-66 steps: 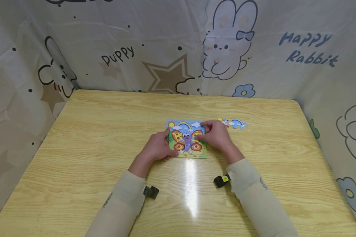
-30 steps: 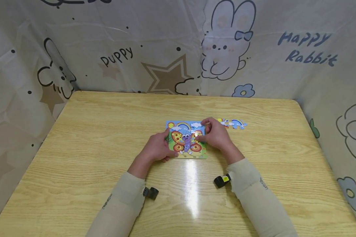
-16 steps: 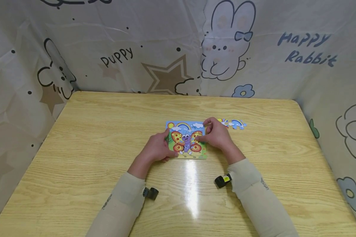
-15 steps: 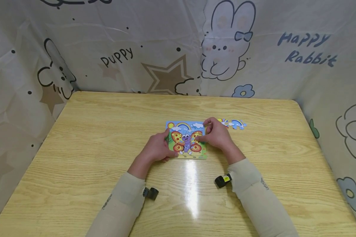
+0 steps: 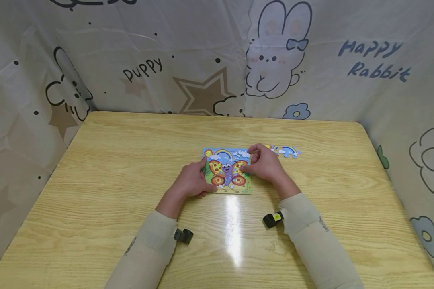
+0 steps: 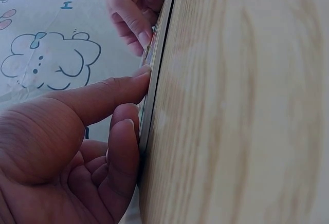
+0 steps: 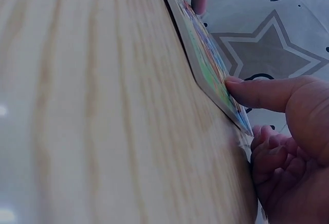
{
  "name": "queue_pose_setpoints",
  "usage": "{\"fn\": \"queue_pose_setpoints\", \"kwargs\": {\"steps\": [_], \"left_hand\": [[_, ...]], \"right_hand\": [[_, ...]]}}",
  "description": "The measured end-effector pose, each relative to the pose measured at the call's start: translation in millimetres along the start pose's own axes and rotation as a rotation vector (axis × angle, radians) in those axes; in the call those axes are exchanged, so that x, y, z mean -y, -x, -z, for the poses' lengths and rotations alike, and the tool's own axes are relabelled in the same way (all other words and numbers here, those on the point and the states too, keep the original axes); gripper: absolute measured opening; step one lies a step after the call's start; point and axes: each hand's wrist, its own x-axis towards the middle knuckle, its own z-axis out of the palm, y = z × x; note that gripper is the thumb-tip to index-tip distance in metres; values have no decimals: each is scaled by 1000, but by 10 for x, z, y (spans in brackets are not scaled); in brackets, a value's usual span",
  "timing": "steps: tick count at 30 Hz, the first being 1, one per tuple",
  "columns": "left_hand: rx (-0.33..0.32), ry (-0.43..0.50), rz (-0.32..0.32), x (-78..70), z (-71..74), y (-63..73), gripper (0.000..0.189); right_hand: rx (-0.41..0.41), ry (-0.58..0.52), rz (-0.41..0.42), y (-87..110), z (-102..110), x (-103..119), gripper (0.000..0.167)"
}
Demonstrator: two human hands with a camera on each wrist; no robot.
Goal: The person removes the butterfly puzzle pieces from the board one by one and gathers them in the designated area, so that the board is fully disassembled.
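Note:
A square butterfly jigsaw puzzle (image 5: 228, 176) lies flat on the wooden table, its rainbow and sun along the far edge. My left hand (image 5: 191, 178) holds its left side, the thumb on the near-left corner and the fingers along the edge. In the left wrist view, the left hand (image 6: 56, 136) has its thumb on the board and other fingers curled beside it. My right hand (image 5: 265, 162) grips the upper right part, thumb on the butterfly's wing and index finger at the cloud corner. In the right wrist view, the thumb (image 7: 262, 93) presses the printed face.
Loose jigsaw pieces lie just beyond my right hand: a rainbow piece (image 5: 290, 151) and a yellow-and-red piece (image 5: 272, 148) partly hidden by the fingers. Printed curtains (image 5: 148, 80) rise behind and at both sides of the table (image 5: 112, 172). A small black camera (image 5: 184, 235) sits at each wrist.
The cloud area by my right fingertips has shifted slightly to the right, and my right hand and forearm have moved a little right. My left hand keeps its place on the puzzle.

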Motion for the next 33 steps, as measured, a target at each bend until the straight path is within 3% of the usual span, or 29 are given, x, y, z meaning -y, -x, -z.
{"fn": "queue_pose_setpoints", "kwargs": {"steps": [13, 24, 33], "left_hand": [[5, 24, 2, -15, 4, 8, 110], [5, 9, -1, -22, 11, 10, 110], [3, 10, 11, -14, -6, 3, 110]], "right_hand": [[31, 5, 2, 12, 20, 24, 40], [46, 52, 175, 14, 52, -40, 35], [81, 7, 216, 69, 83, -99, 34]]}}
